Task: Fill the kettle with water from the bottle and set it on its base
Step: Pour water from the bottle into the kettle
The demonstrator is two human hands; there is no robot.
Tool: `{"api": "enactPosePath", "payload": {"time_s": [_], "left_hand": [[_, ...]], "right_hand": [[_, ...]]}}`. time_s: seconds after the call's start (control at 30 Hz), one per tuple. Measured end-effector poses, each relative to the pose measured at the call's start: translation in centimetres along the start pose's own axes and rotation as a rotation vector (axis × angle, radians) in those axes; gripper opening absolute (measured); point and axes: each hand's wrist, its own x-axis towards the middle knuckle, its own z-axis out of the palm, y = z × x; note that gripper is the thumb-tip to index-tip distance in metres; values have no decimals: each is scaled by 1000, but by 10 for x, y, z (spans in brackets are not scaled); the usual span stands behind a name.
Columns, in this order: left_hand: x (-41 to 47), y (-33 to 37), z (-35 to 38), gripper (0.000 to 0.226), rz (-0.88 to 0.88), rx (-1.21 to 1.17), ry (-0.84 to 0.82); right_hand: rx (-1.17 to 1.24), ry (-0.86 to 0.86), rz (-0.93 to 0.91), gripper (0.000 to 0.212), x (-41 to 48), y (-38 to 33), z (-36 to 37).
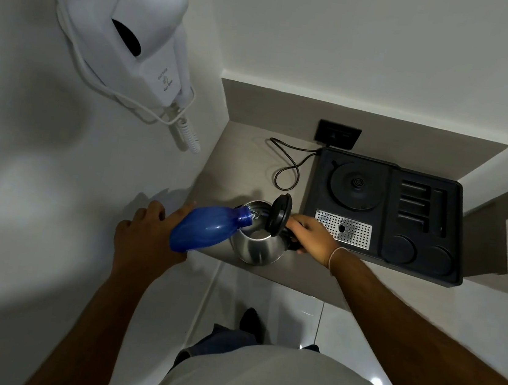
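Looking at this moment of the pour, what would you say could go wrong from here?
The kettle stands near the counter's front edge, so a nudge might tip it off. The blue bottle pours from one side of the opening, so water could spill. The round base is plugged in, so drips there would be unwelcome.

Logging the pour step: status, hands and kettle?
Left hand tipping blue plastic bottle, neck over steel kettle, lid up. Right hand on kettle handle. Round black base bare; path clear.

Left hand [148,237]: reaching forward, fingers curling closed around a held object, wrist tilting inward. Right hand [313,236]: arm extending, fingers gripping downward, thin band circling wrist.
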Motion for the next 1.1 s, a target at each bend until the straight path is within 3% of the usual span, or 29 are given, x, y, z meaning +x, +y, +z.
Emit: {"api": "enactPosePath", "payload": {"time_s": [0.63, 1.1], "left_hand": [[8, 1, -7, 99, 16, 71, 48], [14, -6, 4, 95, 47, -2, 141]], "right_hand": [[-3, 11, 0, 30, -5, -5, 1], [-24, 33, 14, 43, -6, -8, 2]]}}
